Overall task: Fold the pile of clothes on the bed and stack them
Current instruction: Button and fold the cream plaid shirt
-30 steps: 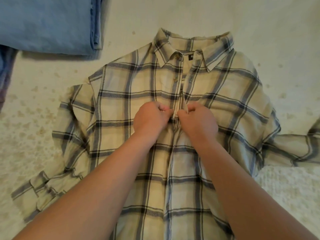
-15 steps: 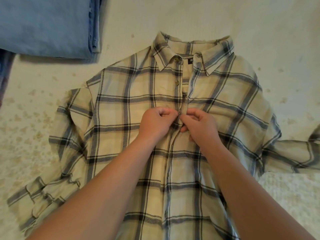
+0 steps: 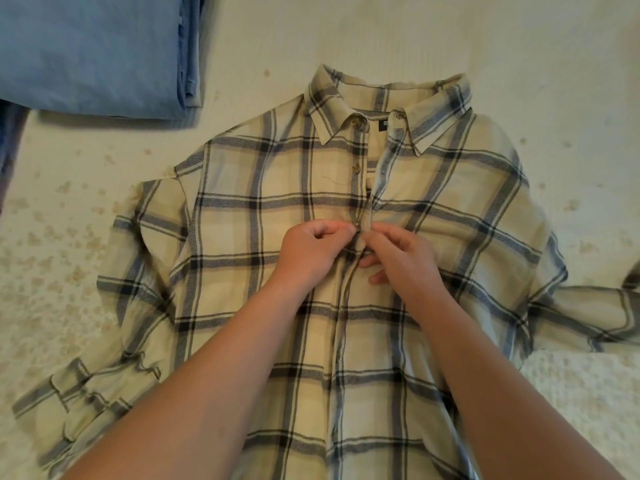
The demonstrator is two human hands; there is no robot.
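Note:
A cream plaid shirt point(image 3: 263, 216) with dark checks lies front up on the bed, collar at the far side, sleeves spread to both sides. My left hand point(image 3: 311, 252) pinches the left edge of the button placket at chest height. Right beside it, my right hand point(image 3: 403, 259) pinches the other placket edge, and the fingertips of both hands meet at one button. Above the hands the placket gapes open, with two brown buttons showing on its left edge. Below the hands the front lies closed.
A folded blue garment point(image 3: 93, 53) lies at the far left on the cream bedspread point(image 3: 519, 39). A strip of darker blue cloth point(image 3: 8, 150) shows at the left edge. The shirt's left sleeve is bunched at the near left.
Both hands have crept slightly toward the collar along the placket. The right hand's fingers have uncurled somewhat, and the view has shifted a little.

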